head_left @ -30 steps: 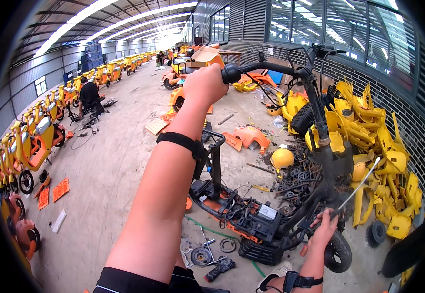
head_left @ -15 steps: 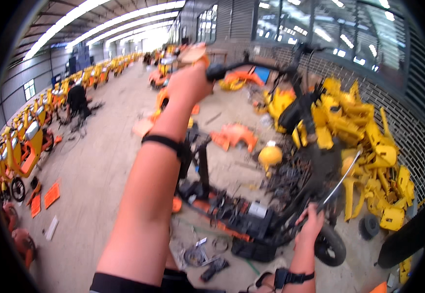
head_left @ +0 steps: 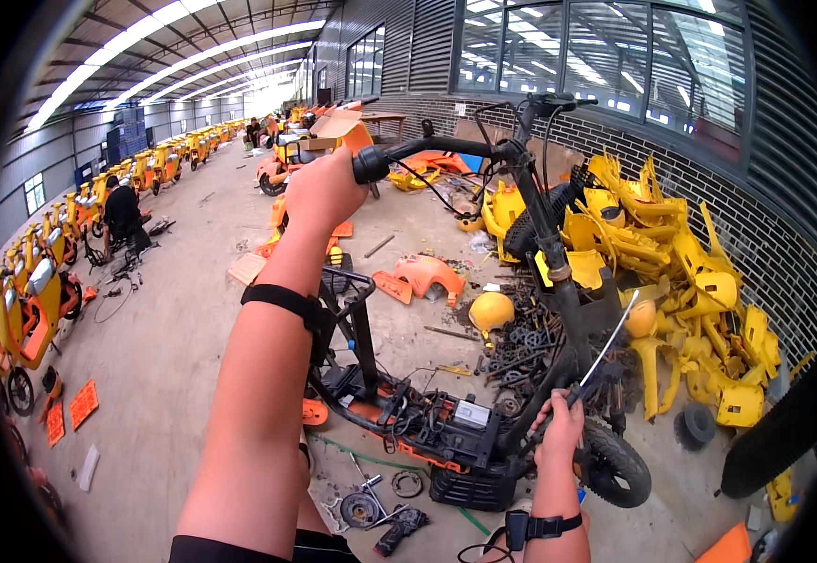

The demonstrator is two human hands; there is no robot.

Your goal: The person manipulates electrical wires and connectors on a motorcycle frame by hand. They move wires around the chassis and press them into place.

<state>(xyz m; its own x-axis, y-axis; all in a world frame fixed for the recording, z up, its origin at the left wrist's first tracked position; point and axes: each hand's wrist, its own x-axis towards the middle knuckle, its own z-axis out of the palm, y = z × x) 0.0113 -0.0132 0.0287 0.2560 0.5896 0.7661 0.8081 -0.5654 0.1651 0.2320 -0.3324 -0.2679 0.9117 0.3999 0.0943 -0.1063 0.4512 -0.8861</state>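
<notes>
A stripped electric scooter frame [head_left: 521, 441], black with its wiring and parts bared, stands before me with its front wheel [head_left: 617, 464] to the right. My left hand [head_left: 324, 192] reaches up and is closed around the black grip [head_left: 369, 165] at the end of its handlebar [head_left: 446, 145]. Low by the front fork, my right hand [head_left: 559, 428] is closed on the dark handle of a long screwdriver [head_left: 607, 345]. Its silver shaft points up and away to the right, and the tip appears free in the air.
Yellow body panels [head_left: 709, 281] are heaped against the brick wall at right. A cordless drill [head_left: 401, 531] lies on the floor below the frame. A person [head_left: 124, 214] crouches at left near the row of yellow scooters [head_left: 29, 314]. Orange panels [head_left: 427, 278] lie beyond the frame.
The view has steadied and shifted, so the frame and both hands sit a little further left in it. Both hands keep their holds on the handlebar grip and the screwdriver.
</notes>
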